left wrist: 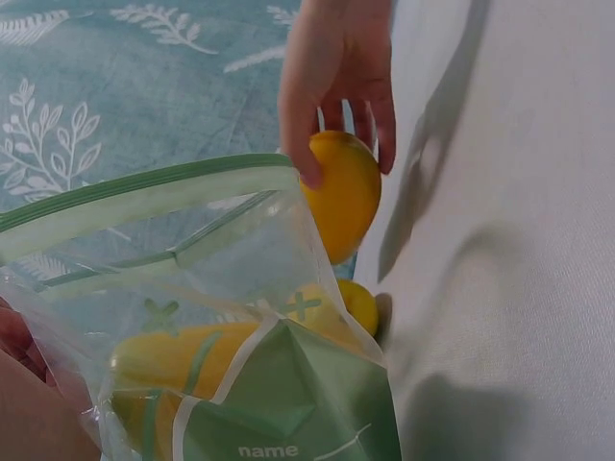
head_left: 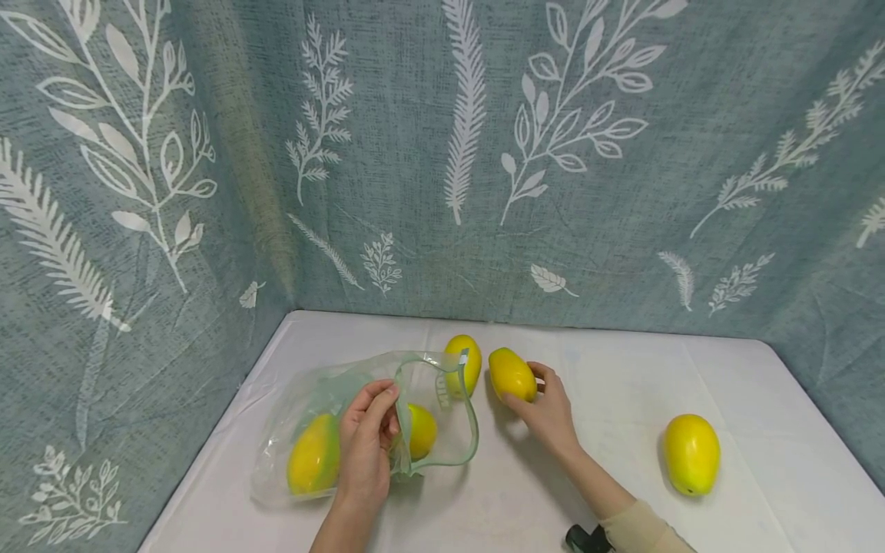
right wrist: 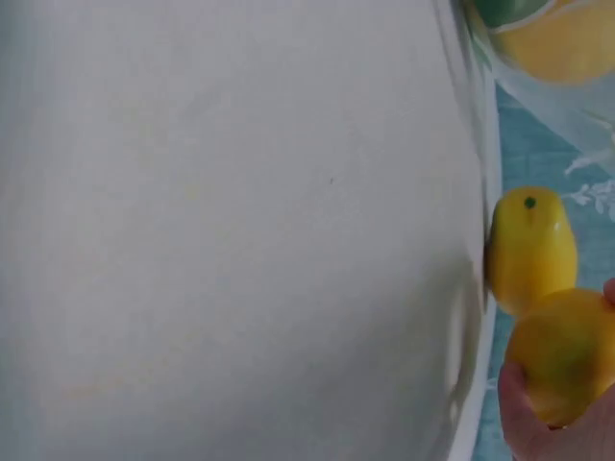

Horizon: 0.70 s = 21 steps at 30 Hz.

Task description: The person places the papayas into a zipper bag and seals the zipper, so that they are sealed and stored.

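Note:
My left hand (head_left: 369,442) pinches the green-edged rim of a clear zip bag (head_left: 276,480), whose mouth gapes toward the right. Inside lie a yellow-green mango (head_left: 313,457) and a yellow mango (head_left: 422,432), the second partly hidden by the rim and fingers. To the right of the mouth, my right hand (head_left: 553,415) grips another yellow mango (head_left: 510,374) between thumb and fingers. Seen from the left wrist, that held mango (left wrist: 344,197) is just past the bag's zip edge (left wrist: 144,192). One more mango (head_left: 465,361) sits behind the bag's mouth, partly overlapped by it.
A single yellow mango (head_left: 692,455) rests at the right on the white-covered table (head_left: 622,369). Leaf-patterned blue-green curtains (head_left: 415,153) hang behind the table and along its sides. A small black object (head_left: 588,539) shows at the right sleeve (head_left: 643,528).

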### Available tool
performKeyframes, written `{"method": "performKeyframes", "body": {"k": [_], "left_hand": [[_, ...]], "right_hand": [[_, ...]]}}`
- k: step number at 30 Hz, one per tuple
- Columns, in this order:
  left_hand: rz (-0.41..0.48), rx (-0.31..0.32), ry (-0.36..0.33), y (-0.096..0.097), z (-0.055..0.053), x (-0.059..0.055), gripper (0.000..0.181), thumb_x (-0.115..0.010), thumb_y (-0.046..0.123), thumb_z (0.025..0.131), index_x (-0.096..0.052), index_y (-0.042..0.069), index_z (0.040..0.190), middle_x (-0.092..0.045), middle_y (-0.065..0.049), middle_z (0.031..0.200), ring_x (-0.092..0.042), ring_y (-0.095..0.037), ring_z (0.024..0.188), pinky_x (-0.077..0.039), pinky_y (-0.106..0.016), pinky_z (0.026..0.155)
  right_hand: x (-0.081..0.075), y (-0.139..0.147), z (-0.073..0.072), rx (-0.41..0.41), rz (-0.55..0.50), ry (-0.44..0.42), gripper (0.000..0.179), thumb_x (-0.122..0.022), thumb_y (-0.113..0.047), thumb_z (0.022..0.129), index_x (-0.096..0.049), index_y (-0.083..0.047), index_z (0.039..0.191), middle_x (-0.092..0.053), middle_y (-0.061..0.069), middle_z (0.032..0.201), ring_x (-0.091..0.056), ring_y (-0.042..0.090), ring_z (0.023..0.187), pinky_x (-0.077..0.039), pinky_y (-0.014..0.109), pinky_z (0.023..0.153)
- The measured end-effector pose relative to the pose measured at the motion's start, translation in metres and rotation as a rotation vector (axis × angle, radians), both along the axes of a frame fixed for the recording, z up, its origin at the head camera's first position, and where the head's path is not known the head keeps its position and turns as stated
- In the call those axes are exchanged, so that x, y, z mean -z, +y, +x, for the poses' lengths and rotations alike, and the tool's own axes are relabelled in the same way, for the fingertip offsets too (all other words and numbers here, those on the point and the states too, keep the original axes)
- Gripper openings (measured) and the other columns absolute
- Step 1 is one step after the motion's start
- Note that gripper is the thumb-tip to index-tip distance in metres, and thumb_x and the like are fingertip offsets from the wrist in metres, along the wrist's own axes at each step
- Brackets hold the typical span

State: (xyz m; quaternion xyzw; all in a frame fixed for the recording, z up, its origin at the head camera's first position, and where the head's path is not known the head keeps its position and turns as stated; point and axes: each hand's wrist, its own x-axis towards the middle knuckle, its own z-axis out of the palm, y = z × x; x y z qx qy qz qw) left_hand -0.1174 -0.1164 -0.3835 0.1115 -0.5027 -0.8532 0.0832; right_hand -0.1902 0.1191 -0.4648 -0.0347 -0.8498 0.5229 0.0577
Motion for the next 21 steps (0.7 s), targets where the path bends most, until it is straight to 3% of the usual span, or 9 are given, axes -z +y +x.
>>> {"method": "performKeyframes", "body": {"k": [21], "left_hand": [[-0.007,-0.014,-0.008,0.001,0.000,-0.001,0.009,-0.060,0.009,0.095,-0.066,0.013,0.089,-0.054,0.004,0.069,-0.042,-0.008,0.052,-0.038,-0.015,0.051]], "right_hand": [[-0.038,0.007,0.037,-0.076,-0.062,-0.049,0.067,-0.078,-0.031,0.082,-0.047,-0.017,0.139,-0.047,0.005,0.142,-0.047,0.029,0.124,-0.044,0.054,0.092]]}}
